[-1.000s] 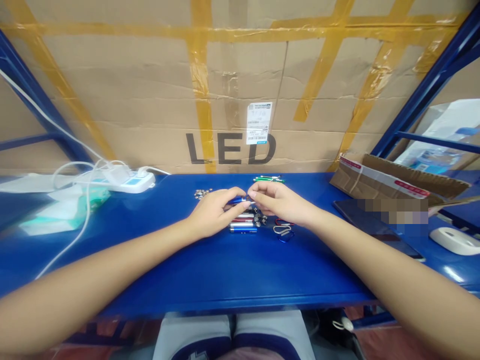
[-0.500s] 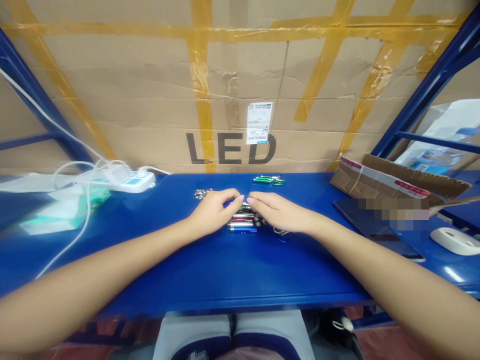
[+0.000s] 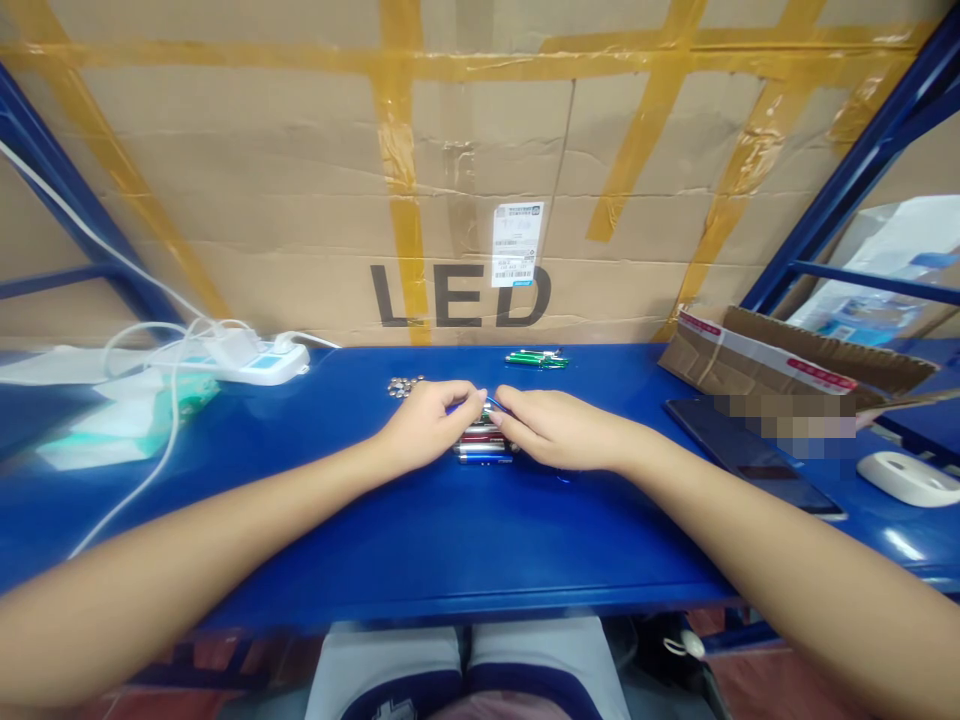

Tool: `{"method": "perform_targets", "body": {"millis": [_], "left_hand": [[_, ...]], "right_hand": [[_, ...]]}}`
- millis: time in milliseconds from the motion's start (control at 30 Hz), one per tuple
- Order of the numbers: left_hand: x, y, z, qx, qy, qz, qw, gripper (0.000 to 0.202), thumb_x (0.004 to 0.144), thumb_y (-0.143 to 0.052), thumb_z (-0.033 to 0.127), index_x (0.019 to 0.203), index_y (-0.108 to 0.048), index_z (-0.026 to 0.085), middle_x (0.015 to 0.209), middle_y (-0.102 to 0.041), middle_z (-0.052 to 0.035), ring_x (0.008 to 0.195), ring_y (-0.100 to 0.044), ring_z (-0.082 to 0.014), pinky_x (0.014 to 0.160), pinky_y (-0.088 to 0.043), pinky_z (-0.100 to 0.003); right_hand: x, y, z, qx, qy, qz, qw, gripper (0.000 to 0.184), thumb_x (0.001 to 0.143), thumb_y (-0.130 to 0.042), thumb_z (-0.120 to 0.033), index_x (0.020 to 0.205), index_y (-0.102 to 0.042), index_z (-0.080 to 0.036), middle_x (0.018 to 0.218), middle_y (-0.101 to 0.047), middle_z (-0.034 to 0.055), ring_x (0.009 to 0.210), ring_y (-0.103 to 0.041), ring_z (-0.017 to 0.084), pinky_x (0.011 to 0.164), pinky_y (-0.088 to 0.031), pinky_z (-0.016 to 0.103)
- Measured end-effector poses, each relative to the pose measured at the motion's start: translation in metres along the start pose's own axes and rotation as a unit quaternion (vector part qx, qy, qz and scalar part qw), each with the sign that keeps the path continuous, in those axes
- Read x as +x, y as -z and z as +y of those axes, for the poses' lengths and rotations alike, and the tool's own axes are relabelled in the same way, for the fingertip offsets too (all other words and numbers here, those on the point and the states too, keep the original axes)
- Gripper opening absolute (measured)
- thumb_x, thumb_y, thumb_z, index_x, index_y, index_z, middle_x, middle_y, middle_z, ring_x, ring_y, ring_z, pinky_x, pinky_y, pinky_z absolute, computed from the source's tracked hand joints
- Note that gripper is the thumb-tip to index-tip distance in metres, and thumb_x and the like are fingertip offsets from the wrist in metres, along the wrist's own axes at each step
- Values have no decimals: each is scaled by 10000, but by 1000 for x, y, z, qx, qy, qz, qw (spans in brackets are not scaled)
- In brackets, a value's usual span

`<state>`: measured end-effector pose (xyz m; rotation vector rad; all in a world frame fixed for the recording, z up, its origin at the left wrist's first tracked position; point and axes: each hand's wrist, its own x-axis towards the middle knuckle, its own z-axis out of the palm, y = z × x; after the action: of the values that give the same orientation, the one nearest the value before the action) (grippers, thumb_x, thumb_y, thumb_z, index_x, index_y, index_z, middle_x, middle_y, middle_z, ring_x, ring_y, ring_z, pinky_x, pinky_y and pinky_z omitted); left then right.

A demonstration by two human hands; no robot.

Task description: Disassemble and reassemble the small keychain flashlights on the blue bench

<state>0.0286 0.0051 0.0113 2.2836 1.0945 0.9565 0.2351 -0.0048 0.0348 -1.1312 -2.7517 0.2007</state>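
Observation:
My left hand (image 3: 429, 425) is closed in a pinch above a row of small metal tubes, shaped like mini flashlights. Between the two hands shows a small blue tube (image 3: 495, 403), mostly covered by the fingers. Fingers of my right hand (image 3: 559, 428) are pressed together at its other end. Under the fingertips lie a red tube (image 3: 481, 437), silver ones and, nearest me, a blue tube (image 3: 485, 459). Just beyond my left hand is a cluster of small round silver button cells (image 3: 403, 386). Several green tubes (image 3: 537, 359) lie together farther back.
A large taped cardboard box (image 3: 315, 220) walls off the back of the blue table (image 3: 420, 550). On the left are a white power strip (image 3: 270, 364) with cables and a tissue pack (image 3: 135, 420). To the right are an open carton (image 3: 750, 362), a dark phone (image 3: 757, 465) and a white mouse (image 3: 911, 478).
My right hand has shifted slightly lower, covering the metal clips beside the row. A bit of the blue tube now shows between the hands. My left hand has barely moved.

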Motion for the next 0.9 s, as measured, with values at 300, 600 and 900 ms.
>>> {"method": "perform_targets", "body": {"millis": [300, 600, 900], "left_hand": [[0, -1, -1, -9, 6, -15, 1000, 406, 957, -449, 401, 625, -472, 169, 582, -450, 38, 597, -414, -109, 583, -320, -250], [-3, -1, 4, -66, 23, -7, 998, 387, 964, -406, 368, 680, -578, 168, 555, -452, 38, 560, -427, -120, 580, -347, -263], [-1, -2, 0, -149, 74, -34, 986, 299, 914, -390, 230, 694, -586, 176, 489, -512, 36, 519, -477, -132, 579, -391, -269]], "right_hand": [[1, 1, -2, -56, 2, -6, 998, 293, 1040, -281, -368, 908, -480, -198, 756, -632, 50, 588, -492, 164, 565, -261, 287], [2, 1, -10, -144, -42, 10, 989, 255, 1017, -346, -324, 976, -545, -169, 823, -707, 98, 654, -612, 215, 565, -227, 301], [6, -3, -10, -144, -73, 17, 987, 263, 1029, -329, -328, 1004, -530, -160, 848, -730, 110, 697, -657, 239, 564, -251, 302]]}}
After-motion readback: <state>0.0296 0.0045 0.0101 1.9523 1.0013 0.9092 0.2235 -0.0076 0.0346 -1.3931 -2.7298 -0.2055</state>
